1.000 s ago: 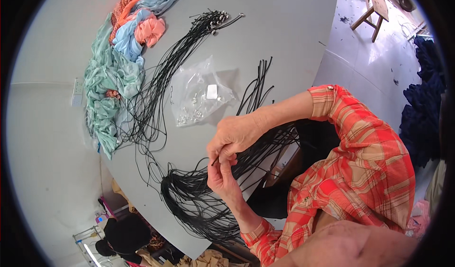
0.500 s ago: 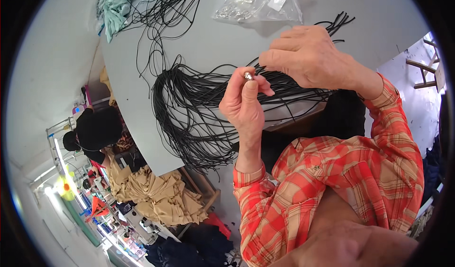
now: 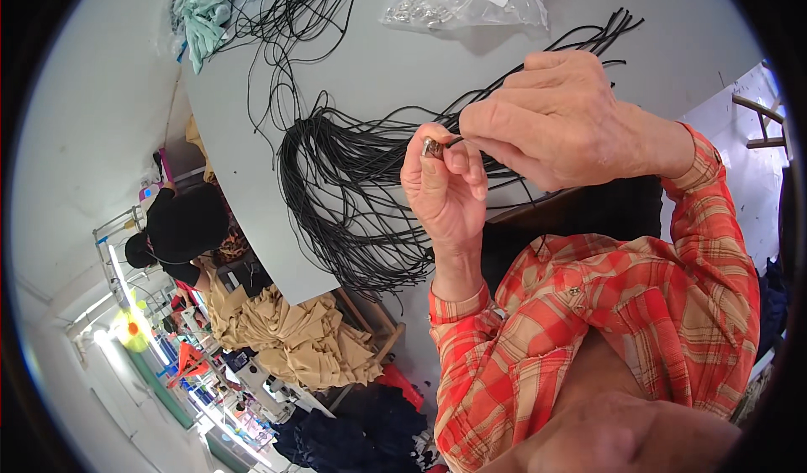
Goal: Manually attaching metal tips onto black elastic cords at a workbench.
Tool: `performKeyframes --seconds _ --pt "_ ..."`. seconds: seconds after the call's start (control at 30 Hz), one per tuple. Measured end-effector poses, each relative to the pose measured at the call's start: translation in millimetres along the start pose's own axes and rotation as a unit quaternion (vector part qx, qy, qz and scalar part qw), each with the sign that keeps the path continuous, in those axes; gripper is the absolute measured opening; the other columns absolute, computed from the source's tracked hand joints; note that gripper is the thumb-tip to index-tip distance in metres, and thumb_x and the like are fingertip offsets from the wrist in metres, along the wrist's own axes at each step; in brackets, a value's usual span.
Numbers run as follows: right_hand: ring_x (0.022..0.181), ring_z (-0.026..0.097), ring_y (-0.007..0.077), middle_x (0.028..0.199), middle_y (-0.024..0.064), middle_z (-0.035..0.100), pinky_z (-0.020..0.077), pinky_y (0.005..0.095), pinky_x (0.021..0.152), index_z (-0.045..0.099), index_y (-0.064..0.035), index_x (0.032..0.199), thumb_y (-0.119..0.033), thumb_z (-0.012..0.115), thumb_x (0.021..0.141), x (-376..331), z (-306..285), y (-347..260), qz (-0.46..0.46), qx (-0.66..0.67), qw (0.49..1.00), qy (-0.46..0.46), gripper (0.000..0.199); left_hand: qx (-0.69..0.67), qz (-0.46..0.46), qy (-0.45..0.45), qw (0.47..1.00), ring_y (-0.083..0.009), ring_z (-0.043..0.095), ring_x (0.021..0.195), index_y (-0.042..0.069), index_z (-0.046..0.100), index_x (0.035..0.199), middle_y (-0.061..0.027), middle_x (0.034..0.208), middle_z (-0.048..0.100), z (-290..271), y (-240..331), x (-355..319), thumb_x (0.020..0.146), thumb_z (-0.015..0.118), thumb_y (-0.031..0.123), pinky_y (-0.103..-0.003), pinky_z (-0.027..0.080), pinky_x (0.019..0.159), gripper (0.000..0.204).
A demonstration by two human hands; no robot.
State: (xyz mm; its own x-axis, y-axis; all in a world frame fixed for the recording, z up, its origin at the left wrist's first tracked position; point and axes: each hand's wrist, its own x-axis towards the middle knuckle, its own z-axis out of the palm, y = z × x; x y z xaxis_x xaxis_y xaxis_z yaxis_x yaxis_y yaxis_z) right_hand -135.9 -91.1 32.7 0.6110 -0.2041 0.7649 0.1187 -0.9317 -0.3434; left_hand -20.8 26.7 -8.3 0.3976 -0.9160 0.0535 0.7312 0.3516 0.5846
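My left hand [image 3: 441,183] pinches a small shiny metal cord fitting [image 3: 432,147] between thumb and forefinger. Close on its right, my right hand [image 3: 559,124] is closed in a pinch. A short dark bit of black cord [image 3: 455,141] shows between the two hands, at the fitting's right side; whether it passes into the fitting I cannot tell. Beneath both hands a big bundle of long black cords [image 3: 336,170] lies across the grey table [image 3: 256,212], its loops to the left and its ends fanned out at the upper right.
A clear plastic bag [image 3: 462,2] of small metal pieces lies at the table's far side. More black cords [image 3: 294,11] and mint-green cloth [image 3: 206,15] are at the far left. Tan fabric [image 3: 294,338] is heaped beyond the left edge, near a person in black [image 3: 187,225].
My right hand has come down to my left hand, and black cord now shows between them. The left hand has turned the fitting sideways. The whole view has shifted slightly.
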Motion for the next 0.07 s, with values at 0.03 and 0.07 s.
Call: performKeyframes --seconds 0.03,0.07 --pt "0.048 0.05 0.0108 0.062 -0.0022 0.055 0.0321 0.0243 0.044 0.059 -0.0077 0.078 -0.01 0.072 0.064 -0.2 0.1 -0.4 0.003 -0.007 1.0 -0.005 0.019 -0.012 -0.002 0.006 1.0 -0.0127 0.049 0.058 -0.003 0.048 0.101 -0.0038 0.071 0.053 0.4 -0.7 0.6 0.088 0.058 0.023 -0.019 0.042 0.042 0.031" --pt "0.048 0.05 0.0108 0.062 -0.0022 0.055 0.0321 0.0243 0.044 0.059 -0.0077 0.078 -0.01 0.072 0.064 -0.4 0.1 -0.4 0.003 -0.007 1.0 -0.004 0.019 -0.003 0.0 0.001 1.0 -0.0135 0.05 0.058 -0.002 0.048 0.103 -0.0039 0.072 0.053 -1.7 -1.9 0.4 0.088 0.057 0.024 -0.019 0.043 0.043 0.031"
